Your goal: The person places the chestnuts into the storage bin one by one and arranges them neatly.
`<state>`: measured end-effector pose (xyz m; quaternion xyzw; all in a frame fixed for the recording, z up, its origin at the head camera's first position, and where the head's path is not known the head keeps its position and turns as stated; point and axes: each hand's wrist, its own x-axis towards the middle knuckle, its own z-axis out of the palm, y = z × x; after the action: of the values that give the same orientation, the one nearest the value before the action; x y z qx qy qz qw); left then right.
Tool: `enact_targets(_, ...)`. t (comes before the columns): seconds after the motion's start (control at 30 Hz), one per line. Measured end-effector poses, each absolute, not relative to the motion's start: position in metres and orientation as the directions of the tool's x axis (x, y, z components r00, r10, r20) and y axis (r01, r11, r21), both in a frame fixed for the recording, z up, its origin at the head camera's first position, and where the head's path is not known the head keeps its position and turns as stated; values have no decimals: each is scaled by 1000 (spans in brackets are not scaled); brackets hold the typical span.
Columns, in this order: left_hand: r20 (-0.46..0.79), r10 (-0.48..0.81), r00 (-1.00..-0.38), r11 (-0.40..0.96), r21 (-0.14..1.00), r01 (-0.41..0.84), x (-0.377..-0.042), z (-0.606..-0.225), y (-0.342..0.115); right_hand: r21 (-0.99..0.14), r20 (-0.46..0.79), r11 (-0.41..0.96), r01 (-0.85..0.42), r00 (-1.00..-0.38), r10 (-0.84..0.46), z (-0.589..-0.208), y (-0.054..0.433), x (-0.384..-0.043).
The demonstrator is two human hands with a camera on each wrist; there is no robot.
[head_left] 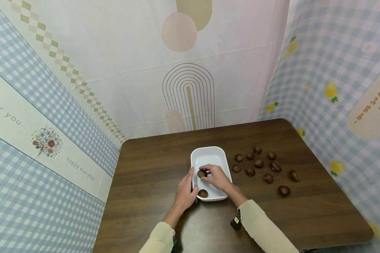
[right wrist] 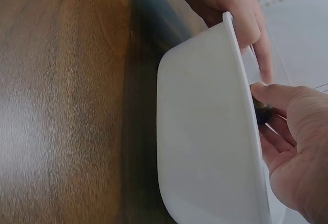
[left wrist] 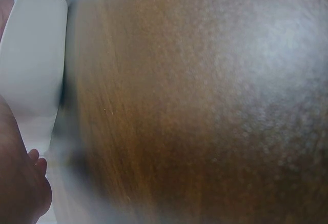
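A white rectangular dish [head_left: 211, 153] stands on the wooden table. Over its inside, my right hand [head_left: 217, 177] pinches a brown chestnut [head_left: 201, 174] between thumb and fingers; the right wrist view shows this chestnut [right wrist: 262, 112] partly hidden behind the dish rim. Another chestnut [head_left: 203, 193] lies in the dish's near left corner. My left hand [head_left: 186, 191] rests against the left side of the dish, its fingers fairly straight along the rim. In the left wrist view only part of the left hand [left wrist: 20, 178] shows beside the dish wall [left wrist: 36, 49].
Several loose chestnuts [head_left: 258, 163] lie scattered on the table to the right of the dish. One chestnut [head_left: 284, 190] sits nearest the front of that group. The brown table [head_left: 152, 168] extends left of the dish, with patterned cloth [head_left: 139, 80] hanging behind.
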<state>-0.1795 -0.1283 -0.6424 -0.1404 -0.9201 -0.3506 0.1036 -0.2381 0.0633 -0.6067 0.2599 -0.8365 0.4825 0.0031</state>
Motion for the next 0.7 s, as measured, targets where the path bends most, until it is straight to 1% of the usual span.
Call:
enact_targets(0.13, 299, 186, -936, 709, 619, 338, -179, -641, -128, -831, 231, 372, -413, -865, -445, -610, 61, -238)
enact_targets(0.23, 298, 186, -936, 707, 621, 338, -178, -641, -128, -833, 218, 376, -406, -866, -451, -611, 60, -238)
enact_targets(0.43, 292, 183, -939, 706, 625, 332, -177, -640, -128, -803, 188, 432, -411, -862, -470, -612, 59, -237)
enact_targets(0.7, 313, 183, -932, 709, 615, 346, -178, -639, -129, -781, 112, 491, -386, -860, -498, -615, 58, -234)
